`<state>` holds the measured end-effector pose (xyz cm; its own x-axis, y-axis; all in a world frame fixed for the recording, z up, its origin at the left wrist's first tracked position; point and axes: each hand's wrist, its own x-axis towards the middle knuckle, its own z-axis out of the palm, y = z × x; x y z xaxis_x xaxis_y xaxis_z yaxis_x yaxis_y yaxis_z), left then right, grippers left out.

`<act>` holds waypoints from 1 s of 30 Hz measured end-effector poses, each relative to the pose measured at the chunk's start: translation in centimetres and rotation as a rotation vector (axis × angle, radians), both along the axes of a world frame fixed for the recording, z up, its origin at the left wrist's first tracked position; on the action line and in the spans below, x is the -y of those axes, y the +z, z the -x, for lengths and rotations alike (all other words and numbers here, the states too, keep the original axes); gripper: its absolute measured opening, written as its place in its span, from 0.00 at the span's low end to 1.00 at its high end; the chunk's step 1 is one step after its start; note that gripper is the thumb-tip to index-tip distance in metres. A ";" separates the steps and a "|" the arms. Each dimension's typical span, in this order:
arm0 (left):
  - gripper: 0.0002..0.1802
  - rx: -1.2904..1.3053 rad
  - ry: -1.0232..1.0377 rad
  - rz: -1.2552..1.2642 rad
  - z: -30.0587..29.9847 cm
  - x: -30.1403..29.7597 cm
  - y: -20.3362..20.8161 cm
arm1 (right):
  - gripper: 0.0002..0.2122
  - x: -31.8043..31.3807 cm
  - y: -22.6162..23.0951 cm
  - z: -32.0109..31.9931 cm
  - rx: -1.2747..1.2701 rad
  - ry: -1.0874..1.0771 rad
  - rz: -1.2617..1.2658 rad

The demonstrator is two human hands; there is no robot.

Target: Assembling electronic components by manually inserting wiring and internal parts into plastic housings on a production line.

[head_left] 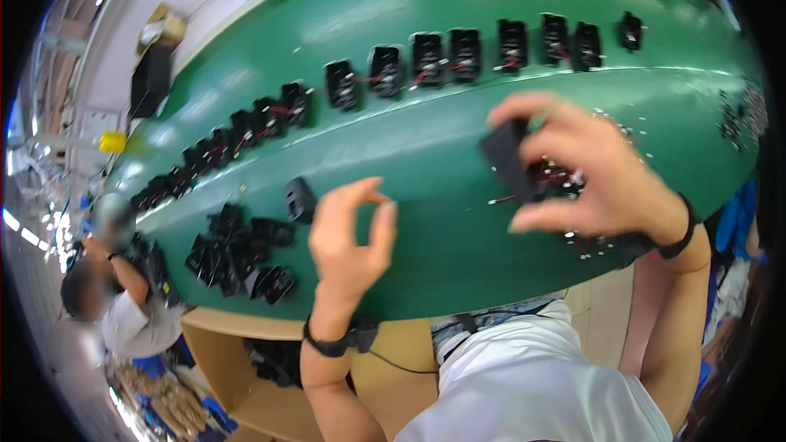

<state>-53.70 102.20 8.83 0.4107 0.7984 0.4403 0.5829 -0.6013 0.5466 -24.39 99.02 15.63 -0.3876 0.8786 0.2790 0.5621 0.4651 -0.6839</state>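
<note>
In my right hand (594, 172), a black box-shaped plastic housing (508, 160) sits between the curled fingers and the thumb, slightly smeared by motion. Beneath and behind that hand lies a spread of small parts with red wires and white connectors (585, 245), partly hidden by it. My left hand (348, 233) hovers over the green table, thumb and fingers curved apart with nothing between them. Just beside its fingers stands a single black housing (300, 200). A loose heap of black housings (233, 250) lies further left.
A long curved row of black housings with red wires (385, 72) runs across the green table (442, 254). Small metallic pieces (741, 115) lie at the far right. Below the near edge stands an open cardboard box (270, 397). Another person (123, 303) is at the left.
</note>
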 end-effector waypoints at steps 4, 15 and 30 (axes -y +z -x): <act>0.14 -0.202 0.193 -0.245 0.9 -1.5 1.2 | 0.17 -1.8 1.3 -12.2 0.265 -0.419 -0.069; 0.21 -0.487 0.392 -0.023 3.7 -3.2 -2.3 | 0.16 -2.1 -3.8 -23.8 0.488 -0.677 -0.116; 0.25 -0.456 0.231 -0.164 5.1 -4.2 -3.3 | 0.20 -4.7 -6.0 -23.7 0.657 -0.233 -0.322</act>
<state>-58.78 106.43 5.53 0.4115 0.8265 0.3842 0.8664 -0.4856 0.1167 -0.69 103.73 9.61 -0.3773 0.8721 0.3116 0.9140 0.4049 -0.0265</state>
